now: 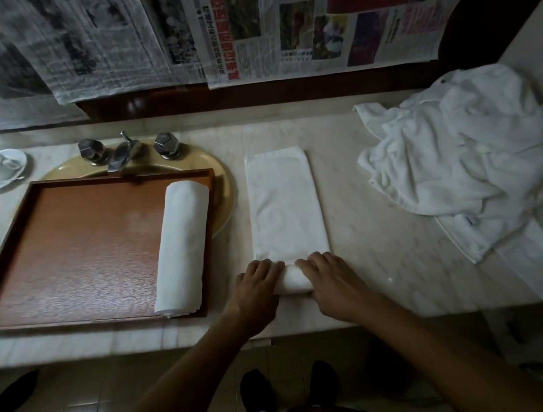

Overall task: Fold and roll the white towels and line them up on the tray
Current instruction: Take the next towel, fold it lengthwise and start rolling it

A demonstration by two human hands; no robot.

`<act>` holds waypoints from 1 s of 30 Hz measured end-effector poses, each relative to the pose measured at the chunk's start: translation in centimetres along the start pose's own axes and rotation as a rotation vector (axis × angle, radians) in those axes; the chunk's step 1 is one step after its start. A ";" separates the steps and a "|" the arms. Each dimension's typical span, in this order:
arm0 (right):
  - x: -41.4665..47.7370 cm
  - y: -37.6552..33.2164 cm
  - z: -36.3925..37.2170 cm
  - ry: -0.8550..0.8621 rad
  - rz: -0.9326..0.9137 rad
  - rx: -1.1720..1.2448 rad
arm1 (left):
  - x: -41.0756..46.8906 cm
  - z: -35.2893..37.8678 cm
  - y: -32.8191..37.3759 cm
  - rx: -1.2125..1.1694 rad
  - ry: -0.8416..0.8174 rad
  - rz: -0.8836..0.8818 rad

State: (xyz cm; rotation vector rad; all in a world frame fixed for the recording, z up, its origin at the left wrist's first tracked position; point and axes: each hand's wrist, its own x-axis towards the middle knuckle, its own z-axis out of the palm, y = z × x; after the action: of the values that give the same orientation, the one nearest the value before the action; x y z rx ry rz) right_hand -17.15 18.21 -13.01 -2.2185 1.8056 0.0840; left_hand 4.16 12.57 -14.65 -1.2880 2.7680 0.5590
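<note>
Now the left hand (256,287) and right hand (331,281) curl their fingers over the rolled near end of the folded towel (285,204), flat on the marble desk (391,259) just right of the tray (72,249). One rolled towel (182,248) lies inside the tray; newspapers (273,22) cover the wall behind.

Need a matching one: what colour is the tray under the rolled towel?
The tray is reddish-brown wood grain; head view.
</note>
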 end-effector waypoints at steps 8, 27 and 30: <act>-3.5 -1.7 -0.6 -0.197 0.010 0.146 | -5.6 1.4 0.9 -0.125 0.026 0.020; -5.7 -5.3 2.1 0.093 0.127 0.040 | -3.1 -1.2 0.3 -0.324 0.143 -0.228; -5.2 -4.6 2.8 0.095 0.123 -0.014 | -4.4 0.2 2.2 -0.111 0.249 -0.028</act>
State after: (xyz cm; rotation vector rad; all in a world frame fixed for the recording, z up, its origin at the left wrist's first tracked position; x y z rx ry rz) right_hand -13.42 24.67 -13.70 -2.1537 1.9969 0.0162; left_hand 5.38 17.19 -13.39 -1.5134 2.9476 0.5960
